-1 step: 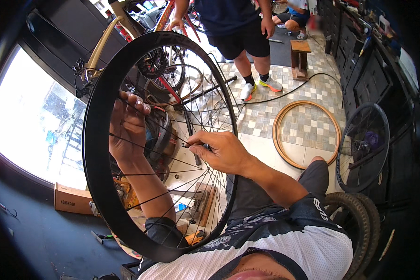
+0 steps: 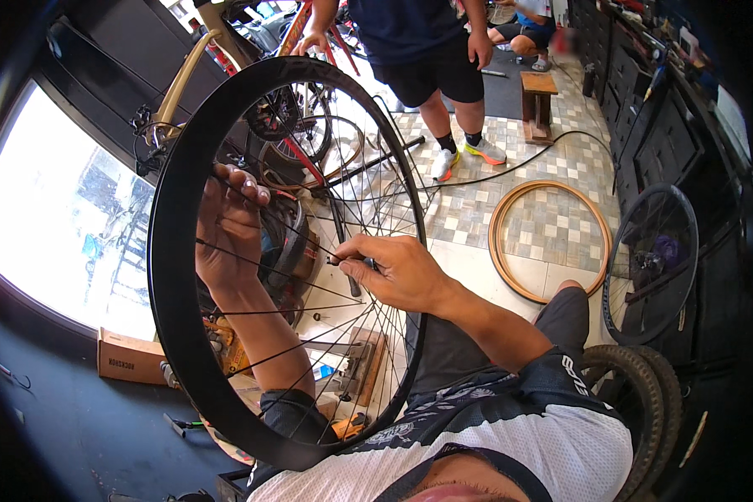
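Note:
A bicycle wheel with a deep black rim (image 2: 174, 251) stands upright and tilted before me, its lower edge against my shirt. Thin black spokes (image 2: 297, 347) cross its inside. My left hand (image 2: 233, 230) is behind the spokes near the rim's left side, fingers curled round the outer part of one spoke. From the right, my right hand (image 2: 397, 269) reaches across the wheel and pinches a spoke between thumb and forefinger, farther in from the rim. Whether both hands hold the same spoke is hard to make out.
Tan tires (image 2: 495, 238) lie on the tiled floor at right, beside another wheel (image 2: 608, 276) leaning on dark cabinets (image 2: 657, 142). A person (image 2: 443, 75) stands just beyond my wheel. A wooden stool (image 2: 540, 105), bicycles, a cardboard box (image 2: 130, 358) and knobby tires (image 2: 644, 393) surround me.

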Demonstrator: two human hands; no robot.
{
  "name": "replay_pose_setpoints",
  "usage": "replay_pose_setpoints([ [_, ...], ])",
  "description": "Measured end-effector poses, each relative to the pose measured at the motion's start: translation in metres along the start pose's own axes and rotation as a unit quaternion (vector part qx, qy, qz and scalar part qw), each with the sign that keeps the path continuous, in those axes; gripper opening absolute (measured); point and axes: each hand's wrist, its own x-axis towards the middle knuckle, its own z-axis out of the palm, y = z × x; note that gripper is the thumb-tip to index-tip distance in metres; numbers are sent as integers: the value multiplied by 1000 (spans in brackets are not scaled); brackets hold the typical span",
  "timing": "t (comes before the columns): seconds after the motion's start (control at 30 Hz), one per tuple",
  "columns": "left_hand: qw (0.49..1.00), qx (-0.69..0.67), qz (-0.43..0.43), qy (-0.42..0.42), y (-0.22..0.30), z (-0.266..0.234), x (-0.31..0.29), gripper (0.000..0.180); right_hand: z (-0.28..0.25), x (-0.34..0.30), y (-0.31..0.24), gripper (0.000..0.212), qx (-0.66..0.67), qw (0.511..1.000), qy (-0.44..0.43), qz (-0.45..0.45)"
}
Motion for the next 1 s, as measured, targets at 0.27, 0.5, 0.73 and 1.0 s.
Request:
replay_pose_setpoints([
  [0.27, 1000, 0, 1, 2, -1, 0, 3, 28, -3, 14, -12, 25, 74, 995, 0, 67],
  [0.5, 1000, 8, 11, -11, -3, -2, 6, 29, -8, 26, -7, 25, 33, 999, 1, 14],
  [0.73, 1000, -14, 12, 22, -7, -1, 5, 29, -7, 25, -15, 32, 72, 996, -19, 48],
  [1.0, 998, -11, 15, 61, -13, -3, 0, 31, -7, 34, -14, 25, 59, 997, 1, 50],
])
